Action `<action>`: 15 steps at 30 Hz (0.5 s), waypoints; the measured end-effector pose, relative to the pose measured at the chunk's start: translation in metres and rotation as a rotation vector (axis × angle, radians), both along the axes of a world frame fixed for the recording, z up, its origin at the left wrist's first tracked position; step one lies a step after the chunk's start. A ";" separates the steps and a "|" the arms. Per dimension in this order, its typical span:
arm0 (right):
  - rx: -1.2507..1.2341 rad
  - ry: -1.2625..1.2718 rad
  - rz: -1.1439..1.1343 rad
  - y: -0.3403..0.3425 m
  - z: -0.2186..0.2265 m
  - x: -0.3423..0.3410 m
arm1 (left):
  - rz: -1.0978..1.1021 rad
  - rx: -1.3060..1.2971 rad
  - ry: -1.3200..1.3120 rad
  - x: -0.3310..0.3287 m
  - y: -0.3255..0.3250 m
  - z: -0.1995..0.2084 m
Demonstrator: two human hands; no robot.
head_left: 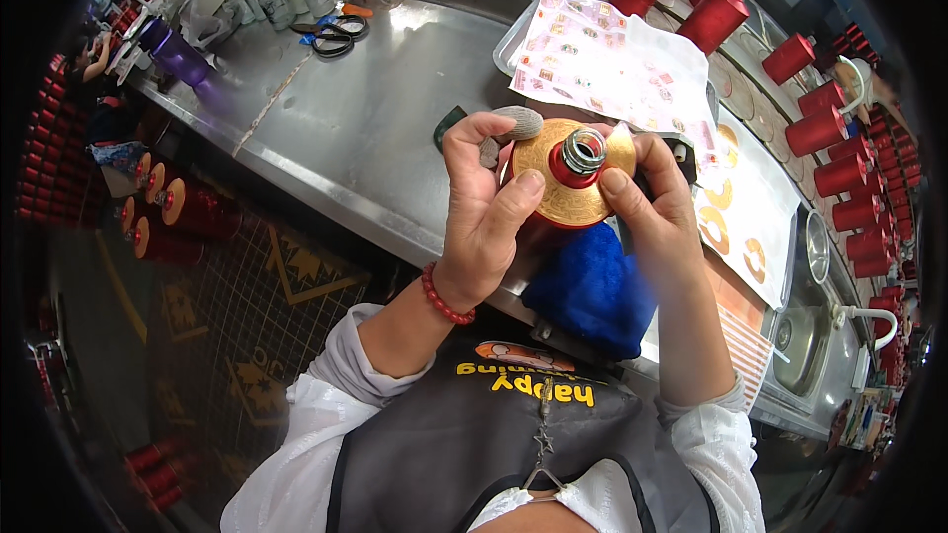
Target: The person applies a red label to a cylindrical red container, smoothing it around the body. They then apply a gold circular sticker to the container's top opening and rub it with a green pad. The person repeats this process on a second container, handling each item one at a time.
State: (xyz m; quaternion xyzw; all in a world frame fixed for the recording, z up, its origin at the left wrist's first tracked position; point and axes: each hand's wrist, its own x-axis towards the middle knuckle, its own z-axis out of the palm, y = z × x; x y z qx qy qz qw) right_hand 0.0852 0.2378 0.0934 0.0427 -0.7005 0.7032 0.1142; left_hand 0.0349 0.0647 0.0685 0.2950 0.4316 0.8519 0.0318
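A red bottle (541, 234) stands before me with its open glass neck (584, 150) facing up. Around the neck, a gold ring label (573, 205) lies over the bottle's shoulder. My left hand (486, 222) is closed round the bottle's left side, its thumb flat on the label; grey knit covers sit on its fingertips. My right hand (660, 199) grips the label's right part between thumb and fingers, where a pale edge stands up a little. The fingers behind the bottle are partly hidden.
A blue cloth (592, 291) lies below the bottle at the metal table's (395, 99) near edge. Gold ring labels lie on a white sheet (780, 227) at right, near printed sheets (592, 54). Scissors (341, 37) and a purple bottle (175, 51) are far left. Red bottles line the conveyor (760, 79).
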 end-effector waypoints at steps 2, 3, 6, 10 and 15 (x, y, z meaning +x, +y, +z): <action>-0.005 -0.013 0.009 0.002 0.000 0.001 | -0.041 0.014 -0.028 -0.001 -0.002 0.001; -0.004 -0.034 0.013 0.002 0.001 0.001 | -0.062 0.021 -0.042 -0.001 -0.002 0.001; 0.000 -0.080 0.024 0.003 0.005 0.002 | 0.004 -0.089 0.043 0.000 -0.001 -0.002; 0.003 -0.077 0.027 0.005 0.004 0.000 | 0.223 -0.245 0.304 -0.004 -0.003 -0.017; -0.012 -0.073 0.005 0.003 0.001 -0.001 | 0.682 -0.618 0.779 0.021 0.000 -0.031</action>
